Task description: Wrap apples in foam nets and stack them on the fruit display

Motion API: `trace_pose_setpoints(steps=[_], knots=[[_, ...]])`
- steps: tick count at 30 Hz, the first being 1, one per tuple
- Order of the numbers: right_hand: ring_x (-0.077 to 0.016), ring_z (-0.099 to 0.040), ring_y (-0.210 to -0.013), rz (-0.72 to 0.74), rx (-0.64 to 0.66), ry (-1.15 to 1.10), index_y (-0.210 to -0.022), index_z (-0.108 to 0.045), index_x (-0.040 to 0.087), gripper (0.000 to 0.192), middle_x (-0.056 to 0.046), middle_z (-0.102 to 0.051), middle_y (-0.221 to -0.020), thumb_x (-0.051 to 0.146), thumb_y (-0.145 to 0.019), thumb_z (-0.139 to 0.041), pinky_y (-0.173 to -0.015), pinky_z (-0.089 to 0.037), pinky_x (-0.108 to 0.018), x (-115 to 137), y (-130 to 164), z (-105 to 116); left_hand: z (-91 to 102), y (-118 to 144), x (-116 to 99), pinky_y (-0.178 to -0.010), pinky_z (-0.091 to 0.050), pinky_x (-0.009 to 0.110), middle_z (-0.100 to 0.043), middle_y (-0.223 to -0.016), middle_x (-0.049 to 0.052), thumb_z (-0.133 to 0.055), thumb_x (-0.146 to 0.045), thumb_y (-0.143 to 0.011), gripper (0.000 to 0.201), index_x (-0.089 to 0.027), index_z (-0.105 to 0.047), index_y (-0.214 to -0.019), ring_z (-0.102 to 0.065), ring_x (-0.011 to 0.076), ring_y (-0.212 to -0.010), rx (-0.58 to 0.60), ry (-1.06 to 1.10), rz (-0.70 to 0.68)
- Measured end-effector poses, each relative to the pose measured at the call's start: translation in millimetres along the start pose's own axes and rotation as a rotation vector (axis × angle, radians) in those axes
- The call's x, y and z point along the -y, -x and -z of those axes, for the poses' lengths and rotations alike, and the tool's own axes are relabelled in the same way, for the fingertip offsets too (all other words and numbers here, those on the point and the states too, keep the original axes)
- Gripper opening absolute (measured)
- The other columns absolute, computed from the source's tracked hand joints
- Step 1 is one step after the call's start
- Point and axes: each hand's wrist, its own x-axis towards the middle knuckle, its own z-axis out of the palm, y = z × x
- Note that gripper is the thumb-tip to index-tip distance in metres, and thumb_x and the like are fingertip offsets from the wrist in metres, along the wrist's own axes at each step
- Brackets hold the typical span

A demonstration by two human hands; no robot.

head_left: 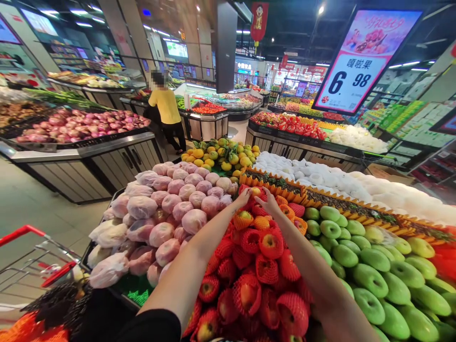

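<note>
The left grip (242, 197), closure unclear, and spread right grip (270, 203) flank one apple (255, 192).

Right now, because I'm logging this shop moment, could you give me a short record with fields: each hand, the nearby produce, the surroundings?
Left hand: fingertips at a yellow-red fruit
Right hand: across from it, by the same fruit; contact unclear
Below the hands: apples in red nets
Left of the apples: pink wrapped fruit
Right: green fruit
Lower left: cart with red handle
Background: person in yellow top; price sign reading 6.98
</note>
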Motion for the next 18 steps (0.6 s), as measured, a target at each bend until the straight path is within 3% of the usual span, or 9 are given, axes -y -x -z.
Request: trace_pose_setpoints(steps=[3,7,12,18], knots=[[-0.0163,-0.068,-0.086,-0.092,0.075,-0.08,-0.101,-0.07,0.021,0.035,0.002,-0.073,-0.088,0.016,-0.07,-0.085,-0.085,-0.058,-0.032,-25,-35,-23,8.4,-2,-2,-0.114,-0.044,0.038,-0.073,-0.119,0.009,-0.061,-0.025,-0.093,0.018,-0.018,-0.07,-0.106,-0.064,0.022,-0.119,0.065,-0.122,-0.062],[-0.0122,-0.065,-0.071,-0.247,0.074,-0.162,-0.1,-0.066,0.014,0.015,0.0,-0.069,-0.087,0.025,-0.092,-0.072,-0.065,-0.058,-0.028,-55,-48,-27,23.1,-3,3,-0.117,-0.041,0.039,-0.075,-0.12,0.009,-0.062,-0.019,-0.087,0.021,-0.019,-0.074,-0.105,-0.064,0.0248,-0.124,0.102,-0.272,-0.084],[-0.013,-0.066,-0.077,-0.324,-0.005,-0.261,-0.108,-0.065,0.014,0.02,-0.003,-0.069,-0.099,0.033,-0.099,-0.064,-0.066,-0.059,-0.028,-68,-52,-22,28.6,-1,13,-0.11,-0.048,0.039,-0.079,-0.109,0.008,-0.067,-0.012,-0.076,0.025,-0.018,-0.079,-0.096,-0.069,0.0255,-0.112,0.141,-0.418,-0.107],[-0.012,-0.066,-0.074,-0.38,-0.047,-0.356,-0.104,-0.067,0.014,0.019,-0.002,-0.069,-0.094,0.032,-0.098,-0.065,-0.064,-0.058,-0.027,-68,-50,-22,24.7,-1,18,-0.106,-0.051,0.039,-0.081,-0.103,0.007,-0.063,-0.007,-0.077,0.027,-0.019,-0.082,-0.092,-0.072,0.0255,-0.106,0.112,-0.517,-0.114]])
